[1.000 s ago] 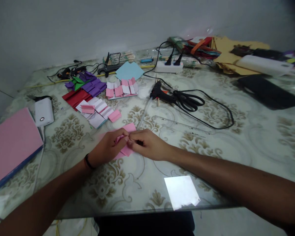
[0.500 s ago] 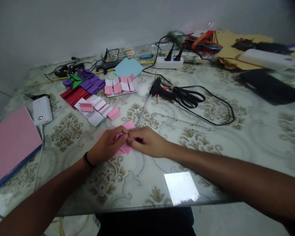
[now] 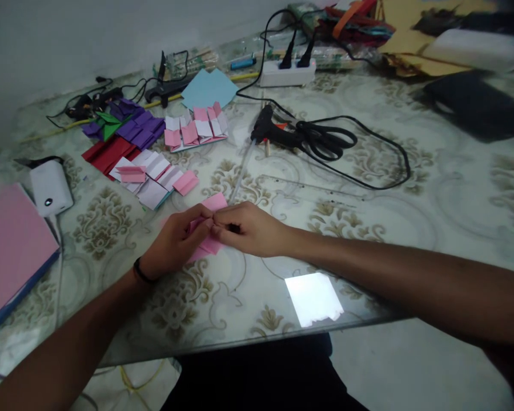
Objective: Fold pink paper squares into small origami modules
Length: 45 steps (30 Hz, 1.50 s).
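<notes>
A pink folded paper (image 3: 211,244) lies on the patterned table, partly covered by both hands. My left hand (image 3: 177,237) is closed on it from the left, its thumb and fingers pinching. From the right, my right hand (image 3: 251,228) pinches the same paper, and the fingertips of both hands meet over it. Just beyond sit pink and white folded papers (image 3: 156,177), with a second pink and white group (image 3: 197,128) behind. Red folded paper (image 3: 109,154) and purple folded paper (image 3: 143,128) lie to the left.
A black glue gun (image 3: 274,128) with a coiled cord lies beyond my right hand. Behind it is a white power strip (image 3: 286,74). Light blue paper (image 3: 209,88) lies at the back. At left are a white power bank (image 3: 51,185) and a pink sheet stack (image 3: 15,245).
The camera view has tilted down and shifted slightly, so everything sits higher and mostly further left. Both hands keep their hold on the pink paper.
</notes>
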Motion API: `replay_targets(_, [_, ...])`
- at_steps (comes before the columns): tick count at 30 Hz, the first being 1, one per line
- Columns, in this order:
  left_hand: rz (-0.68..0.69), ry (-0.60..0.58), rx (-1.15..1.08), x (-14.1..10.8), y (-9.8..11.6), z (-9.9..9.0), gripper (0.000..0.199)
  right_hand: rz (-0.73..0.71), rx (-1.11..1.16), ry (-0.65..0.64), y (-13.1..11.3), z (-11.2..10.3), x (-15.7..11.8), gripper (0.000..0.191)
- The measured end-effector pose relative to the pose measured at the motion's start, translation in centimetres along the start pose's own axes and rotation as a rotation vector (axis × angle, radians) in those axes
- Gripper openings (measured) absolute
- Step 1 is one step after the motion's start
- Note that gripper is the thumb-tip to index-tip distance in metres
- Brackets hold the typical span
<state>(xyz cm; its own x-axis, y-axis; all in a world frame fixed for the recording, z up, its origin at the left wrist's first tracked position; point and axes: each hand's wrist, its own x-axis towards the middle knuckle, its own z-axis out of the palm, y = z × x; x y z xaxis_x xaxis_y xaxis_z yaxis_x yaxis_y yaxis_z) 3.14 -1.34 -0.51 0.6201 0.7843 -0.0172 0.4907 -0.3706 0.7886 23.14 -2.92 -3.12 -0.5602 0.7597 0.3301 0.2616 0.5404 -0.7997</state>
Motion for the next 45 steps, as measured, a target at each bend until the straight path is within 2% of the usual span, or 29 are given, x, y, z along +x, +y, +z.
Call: replay_targets(45, [0.027, 0.005, 0.005, -0.06, -0.21, 0.01, 0.016, -0.014, -0.016, 0.007, 0.22, 0.17, -0.06, 0.03])
